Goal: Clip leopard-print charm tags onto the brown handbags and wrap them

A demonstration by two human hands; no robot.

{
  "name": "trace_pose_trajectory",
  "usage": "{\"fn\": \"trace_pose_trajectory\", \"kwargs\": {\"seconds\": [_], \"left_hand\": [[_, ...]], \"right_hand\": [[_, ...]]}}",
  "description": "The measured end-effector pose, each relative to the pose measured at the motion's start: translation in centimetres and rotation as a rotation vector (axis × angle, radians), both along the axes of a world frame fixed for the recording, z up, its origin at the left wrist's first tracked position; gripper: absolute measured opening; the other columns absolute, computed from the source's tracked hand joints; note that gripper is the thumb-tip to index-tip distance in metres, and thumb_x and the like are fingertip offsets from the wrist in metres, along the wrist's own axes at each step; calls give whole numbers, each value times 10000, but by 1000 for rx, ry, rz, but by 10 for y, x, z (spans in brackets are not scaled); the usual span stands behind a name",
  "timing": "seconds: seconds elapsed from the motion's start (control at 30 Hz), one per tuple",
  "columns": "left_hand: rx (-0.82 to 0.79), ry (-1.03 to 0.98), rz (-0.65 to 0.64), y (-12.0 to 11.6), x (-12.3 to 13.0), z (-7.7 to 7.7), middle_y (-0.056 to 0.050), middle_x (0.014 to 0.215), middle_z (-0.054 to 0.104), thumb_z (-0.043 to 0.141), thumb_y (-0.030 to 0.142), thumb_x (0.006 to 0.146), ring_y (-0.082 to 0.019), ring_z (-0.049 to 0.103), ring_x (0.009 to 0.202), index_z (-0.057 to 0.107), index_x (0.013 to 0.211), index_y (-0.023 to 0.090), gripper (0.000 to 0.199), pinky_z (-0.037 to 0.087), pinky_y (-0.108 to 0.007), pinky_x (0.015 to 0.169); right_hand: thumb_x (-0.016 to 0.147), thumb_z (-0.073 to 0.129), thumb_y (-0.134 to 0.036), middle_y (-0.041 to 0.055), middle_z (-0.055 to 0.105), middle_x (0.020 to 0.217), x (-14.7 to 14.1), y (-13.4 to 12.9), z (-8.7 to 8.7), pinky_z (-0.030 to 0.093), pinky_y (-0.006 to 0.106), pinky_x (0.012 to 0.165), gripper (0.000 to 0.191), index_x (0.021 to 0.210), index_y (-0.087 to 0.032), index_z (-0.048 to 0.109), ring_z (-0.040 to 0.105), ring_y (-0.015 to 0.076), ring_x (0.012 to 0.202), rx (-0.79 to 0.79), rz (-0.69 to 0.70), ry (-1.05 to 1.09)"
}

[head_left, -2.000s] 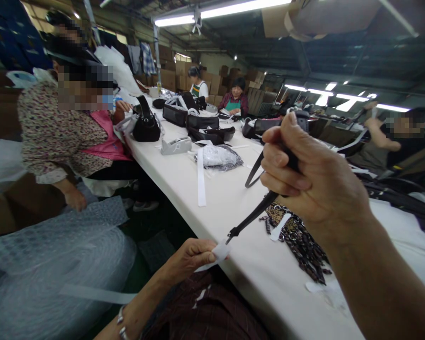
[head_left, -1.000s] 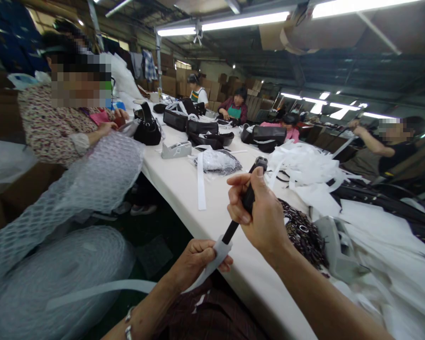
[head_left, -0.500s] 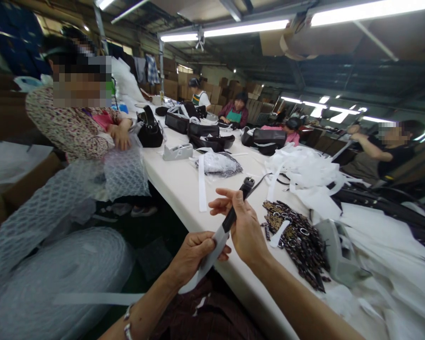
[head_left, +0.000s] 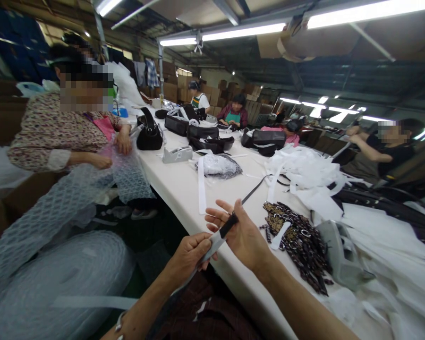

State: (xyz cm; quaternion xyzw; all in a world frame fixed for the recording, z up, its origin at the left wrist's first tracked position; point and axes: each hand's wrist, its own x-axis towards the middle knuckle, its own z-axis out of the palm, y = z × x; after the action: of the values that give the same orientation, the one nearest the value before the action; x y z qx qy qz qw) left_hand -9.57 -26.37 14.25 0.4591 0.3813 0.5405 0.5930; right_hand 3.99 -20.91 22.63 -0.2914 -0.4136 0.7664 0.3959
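Low in front of me, my left hand [head_left: 194, 252] is closed around a black strap [head_left: 229, 225], whose lower part is covered by a pale grey-white strip [head_left: 217, 242]. The strap's upper end lies against the palm of my right hand [head_left: 246, 236], which faces up with its fingers stretched and spread. From there a thin black cord or strap runs up over the table [head_left: 184, 198]. A heap of small dark straps with metal rings [head_left: 301, 245] lies just right of my right hand. A white strip [head_left: 201, 184] rests flat beyond my hands.
A tape dispenser [head_left: 343, 255] stands at the right, another [head_left: 177, 154] farther back. White strips [head_left: 304, 165] are piled behind the heap. Black bags [head_left: 201, 131] line the far table. At left, a co-worker [head_left: 67, 127] handles bubble wrap [head_left: 71, 193] above a large roll [head_left: 63, 278].
The strap has slid down toward my left hand, and its buckle no longer stands above my right hand. My right fingers have opened wider. The co-worker's arm has moved left along the bubble wrap.
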Motion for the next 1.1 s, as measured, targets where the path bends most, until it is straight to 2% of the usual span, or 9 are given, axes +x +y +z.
{"fn": "trace_pose_trajectory", "kwargs": {"seconds": [0.1,0.23,0.47,0.63,0.73,0.8,0.87,1.0,1.1], "left_hand": [[50,84,33,-4,0,-4,-19,730,608,531,498,897,-43,391,480,640,871,121,393,270,-179,460],[66,173,71,-5,1,-4,14,703,568,655,429,815,-57,402,525,654,939,128,326,301,-174,472],[56,17,-20,2,-4,10,-32,709,644,630,469,834,-54,451,429,657,1057,98,433,302,-183,404],[83,70,-24,6,-1,25,14,550,565,670,417,802,-43,416,396,660,762,107,313,288,-171,392],[91,83,-20,9,3,30,29,513,528,671,383,801,-50,420,387,649,741,115,275,307,-172,393],[99,57,-33,10,4,32,3,584,582,696,405,778,-72,480,430,649,782,113,296,371,-188,429],[110,28,-67,11,5,32,-40,684,638,689,450,785,-113,570,532,652,826,101,353,464,-230,538],[105,54,-68,12,6,28,-80,796,681,594,471,870,-159,631,698,654,909,100,378,498,-283,718],[145,187,95,12,8,22,-43,727,667,573,439,888,-152,610,660,641,870,134,314,473,-262,676]], "right_hand": [[867,590,-537,120,722,1016,2,5,0,484,414,917,455,1110,-154,634,682,227,926,-25,-20,21],[919,506,-536,124,720,1049,0,2,2,477,428,907,447,1150,-175,628,677,242,973,196,-16,-95],[942,494,-490,106,653,1235,4,-5,20,471,442,959,419,1263,-246,608,617,243,1122,477,99,-200],[935,504,-489,96,638,1258,3,-11,21,547,335,776,411,1263,-266,613,611,235,1112,461,139,-244],[925,518,-492,109,654,1219,4,-11,16,529,263,585,441,1279,-242,599,666,167,805,401,154,-243],[922,518,-496,114,661,1193,6,-9,12,478,237,471,458,1292,-235,581,595,96,563,352,137,-224],[919,522,-498,112,666,1167,8,-7,8,435,228,411,463,1295,-233,569,524,63,461,319,109,-199],[898,556,-496,106,685,1108,11,-4,4,424,226,407,441,1241,-224,605,540,79,488,285,92,-158],[895,576,-476,108,694,1111,12,-3,7,495,260,526,412,1214,-220,623,645,145,681,277,87,-92]]}}
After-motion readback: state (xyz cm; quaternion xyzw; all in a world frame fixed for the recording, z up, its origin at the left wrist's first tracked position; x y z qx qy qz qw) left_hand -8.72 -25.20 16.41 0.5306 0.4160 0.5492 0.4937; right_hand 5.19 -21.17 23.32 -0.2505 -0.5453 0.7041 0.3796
